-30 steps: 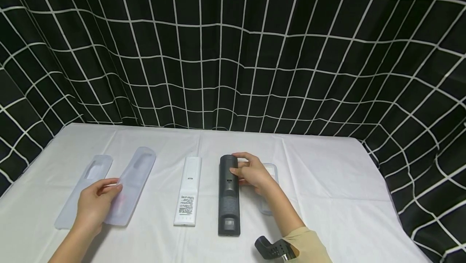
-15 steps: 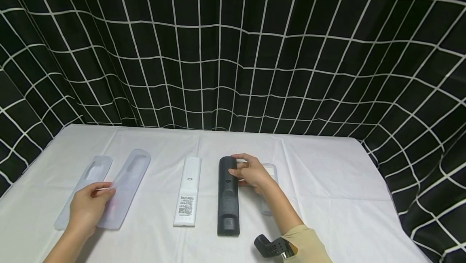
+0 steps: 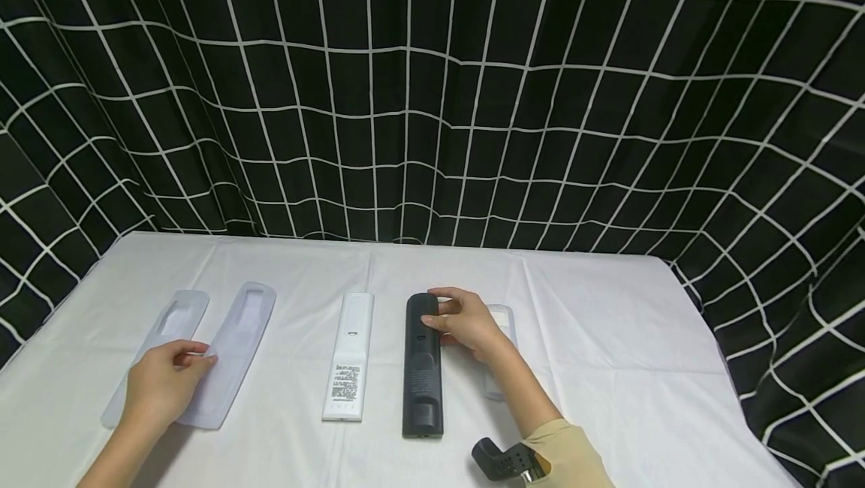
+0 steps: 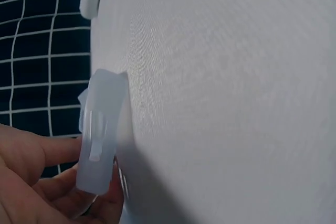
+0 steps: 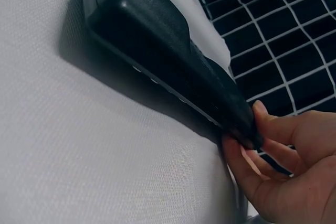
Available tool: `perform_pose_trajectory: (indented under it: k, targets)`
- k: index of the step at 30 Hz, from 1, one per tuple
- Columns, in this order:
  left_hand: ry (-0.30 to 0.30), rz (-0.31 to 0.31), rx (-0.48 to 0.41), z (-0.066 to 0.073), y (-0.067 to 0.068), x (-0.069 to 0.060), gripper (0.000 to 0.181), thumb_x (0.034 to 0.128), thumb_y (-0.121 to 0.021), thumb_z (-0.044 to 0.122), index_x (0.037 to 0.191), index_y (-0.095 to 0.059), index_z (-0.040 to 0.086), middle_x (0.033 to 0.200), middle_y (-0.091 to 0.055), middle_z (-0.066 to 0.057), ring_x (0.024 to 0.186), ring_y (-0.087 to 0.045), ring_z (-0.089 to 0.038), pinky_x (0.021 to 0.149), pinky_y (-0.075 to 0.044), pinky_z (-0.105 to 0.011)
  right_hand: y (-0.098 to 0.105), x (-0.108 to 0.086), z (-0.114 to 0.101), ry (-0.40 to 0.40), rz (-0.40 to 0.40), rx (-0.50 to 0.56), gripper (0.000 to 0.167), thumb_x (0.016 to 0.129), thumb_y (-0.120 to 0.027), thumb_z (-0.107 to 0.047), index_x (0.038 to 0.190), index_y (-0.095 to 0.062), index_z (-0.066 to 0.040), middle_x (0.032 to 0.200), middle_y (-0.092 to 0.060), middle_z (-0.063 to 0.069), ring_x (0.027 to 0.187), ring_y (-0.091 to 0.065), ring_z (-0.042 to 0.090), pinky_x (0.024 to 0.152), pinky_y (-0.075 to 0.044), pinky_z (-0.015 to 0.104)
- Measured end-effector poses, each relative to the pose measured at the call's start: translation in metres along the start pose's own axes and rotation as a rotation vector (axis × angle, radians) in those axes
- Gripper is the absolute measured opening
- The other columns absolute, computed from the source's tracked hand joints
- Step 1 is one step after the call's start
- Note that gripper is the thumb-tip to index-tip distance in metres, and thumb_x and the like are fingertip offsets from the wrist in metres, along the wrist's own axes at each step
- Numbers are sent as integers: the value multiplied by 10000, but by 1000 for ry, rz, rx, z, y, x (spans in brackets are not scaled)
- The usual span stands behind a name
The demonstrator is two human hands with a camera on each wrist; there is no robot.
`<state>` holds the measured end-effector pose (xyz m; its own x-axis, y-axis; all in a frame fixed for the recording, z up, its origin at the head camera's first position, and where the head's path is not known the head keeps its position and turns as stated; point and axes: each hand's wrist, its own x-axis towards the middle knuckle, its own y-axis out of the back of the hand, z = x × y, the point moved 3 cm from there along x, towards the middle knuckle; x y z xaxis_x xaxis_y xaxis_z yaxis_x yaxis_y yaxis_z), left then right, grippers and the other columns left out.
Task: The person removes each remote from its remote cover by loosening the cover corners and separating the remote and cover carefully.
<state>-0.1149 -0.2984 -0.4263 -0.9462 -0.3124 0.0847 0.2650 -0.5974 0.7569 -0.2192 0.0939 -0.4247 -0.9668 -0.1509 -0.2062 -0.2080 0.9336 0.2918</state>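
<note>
Between thumb and fingers, my left hand (image 3: 162, 383) pinches the left edge of a translucent silicone remote cover (image 3: 233, 353) at the left of the table. Its end faces the camera in the left wrist view, close to the cloth. A second translucent cover (image 3: 177, 319) lies just left of it, partly behind the hand. My right hand (image 3: 466, 323) grips the far end of a black remote control (image 3: 423, 375), whose back faces up. In the right wrist view that remote (image 5: 163, 45) is tilted, with a shadow on the cloth below it.
A white remote control (image 3: 348, 356) lies back-up between the two hands. One clear case (image 3: 501, 314) lies partly under the right forearm. White cloth (image 3: 608, 338) covers the table; a black curtain with white grid lines (image 3: 432, 97) hangs behind.
The left hand has moved left and slightly nearer with its silicone cover, which now shows its opening upward. The right hand and black remote have shifted only slightly.
</note>
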Motion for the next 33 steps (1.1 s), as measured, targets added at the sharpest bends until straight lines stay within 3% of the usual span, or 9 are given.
perform_pose_trajectory:
  k: [7, 14, 22, 33]
  targets:
    - [-21, -23, 19, -2, 2, -1, 282, 932, -760, 102, 1113, -731, -113, 860, -760, -161, 847, -687, -314, 706, -492, -370, 1, 0, -2, 23, 34, -76, 562, 893, -802, 15, 1415, -598, 60, 1174, -701, 268, 821, -720, 211, 722, -635, 324]
    - [-23, -61, 35, -3, 5, -1, 286, 931, -760, 97, 1114, -729, -120, 841, -739, -153, 825, -664, -280, 691, -485, -354, 1, 1, -4, 18, 34, -96, 552, 902, -797, 3, 1414, -598, 61, 1167, -709, 261, 809, -705, 202, 701, -613, 289]
    - [-7, -101, 46, -3, 9, -1, 254, 938, -730, 75, 1093, -727, -127, 853, -725, -166, 897, -669, -384, 679, -499, -359, -2, 1, -5, 19, 61, -158, 531, 900, -788, -5, 1397, -611, 61, 1201, -644, 248, 792, -638, 199, 652, -561, 257]
    - [-12, -112, 63, -5, 13, -1, 219, 956, -674, 65, 1076, -737, -106, 875, -741, -182, 911, -677, -410, 667, -494, -354, -1, 1, -4, -7, 81, -183, 537, 891, -780, -7, 1397, -613, 55, 1324, -615, 290, 866, -681, 246, 697, -604, 289]
